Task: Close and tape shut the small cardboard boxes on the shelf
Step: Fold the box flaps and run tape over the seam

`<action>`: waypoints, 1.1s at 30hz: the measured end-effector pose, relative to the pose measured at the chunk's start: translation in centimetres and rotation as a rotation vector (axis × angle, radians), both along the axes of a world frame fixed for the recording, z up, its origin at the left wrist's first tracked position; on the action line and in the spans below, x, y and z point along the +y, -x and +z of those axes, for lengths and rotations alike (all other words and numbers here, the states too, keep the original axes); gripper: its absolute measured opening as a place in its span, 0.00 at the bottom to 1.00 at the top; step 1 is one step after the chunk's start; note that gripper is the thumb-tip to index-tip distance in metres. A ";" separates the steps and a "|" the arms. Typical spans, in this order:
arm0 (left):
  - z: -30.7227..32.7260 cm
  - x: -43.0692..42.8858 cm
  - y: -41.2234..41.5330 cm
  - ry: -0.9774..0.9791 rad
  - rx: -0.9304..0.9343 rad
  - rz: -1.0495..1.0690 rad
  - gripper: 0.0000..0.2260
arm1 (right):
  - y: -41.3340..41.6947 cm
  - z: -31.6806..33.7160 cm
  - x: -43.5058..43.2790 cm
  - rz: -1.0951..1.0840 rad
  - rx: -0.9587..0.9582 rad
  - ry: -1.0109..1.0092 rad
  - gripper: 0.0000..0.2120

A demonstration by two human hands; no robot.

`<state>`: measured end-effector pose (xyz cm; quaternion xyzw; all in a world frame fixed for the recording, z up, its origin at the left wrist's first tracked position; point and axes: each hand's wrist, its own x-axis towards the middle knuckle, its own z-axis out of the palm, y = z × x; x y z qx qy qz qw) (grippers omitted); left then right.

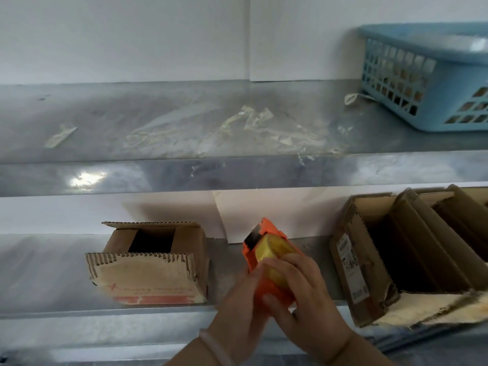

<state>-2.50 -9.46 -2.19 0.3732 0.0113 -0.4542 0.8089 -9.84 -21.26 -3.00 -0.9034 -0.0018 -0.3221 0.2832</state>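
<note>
Box point(153, 276) is left open on shelf point(39, 273); dispenser point(266, 256) is gripped by left hand point(237, 310) and right hand point(309, 299), likely to free tape.

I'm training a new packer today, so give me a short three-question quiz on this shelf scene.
1. True or false: the small cardboard box at left is already taped shut.
2. Which shelf holds the blue plastic basket: A upper, B lower?
3. Fill in: the left hand and right hand both grip the orange ____.
Key: 1 false, its flaps stand open; 2 A; 3 tape dispenser.
</note>
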 end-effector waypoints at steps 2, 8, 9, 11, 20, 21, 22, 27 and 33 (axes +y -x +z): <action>-0.1 0.0 0.1 0.021 0.005 0.029 0.22 | 0.0 0.1 0.2 -0.016 -0.015 -0.012 0.18; 0.7 0.1 0.4 0.064 -0.006 0.015 0.23 | 0.4 0.6 0.6 -0.028 -0.017 -0.009 0.18; 0.9 0.1 0.4 0.070 0.014 0.006 0.24 | 0.4 0.6 0.7 -0.025 -0.020 -0.003 0.18; 1.0 0.3 0.3 0.073 0.065 0.005 0.25 | 0.5 0.8 0.8 -0.019 -0.026 -0.003 0.17; 0.8 0.1 -0.5 -0.007 0.133 0.090 0.25 | 1.0 1.5 1.5 0.024 -0.011 -0.123 0.15; 0.8 0.1 -0.6 -0.013 0.133 0.097 0.25 | 1.1 1.5 1.5 0.019 -0.008 -0.140 0.15; 0.9 0.1 -0.7 -0.016 0.138 0.101 0.24 | 1.2 1.5 1.6 0.015 -0.007 -0.154 0.15; 0.8 0.1 -0.7 -0.068 0.093 0.106 0.21 | 1.6 1.4 1.9 0.019 0.004 -0.166 0.15; 1.4 0.4 -1.2 -0.082 0.108 0.047 0.24 | 1.8 1.4 2.2 0.052 0.066 -0.205 0.15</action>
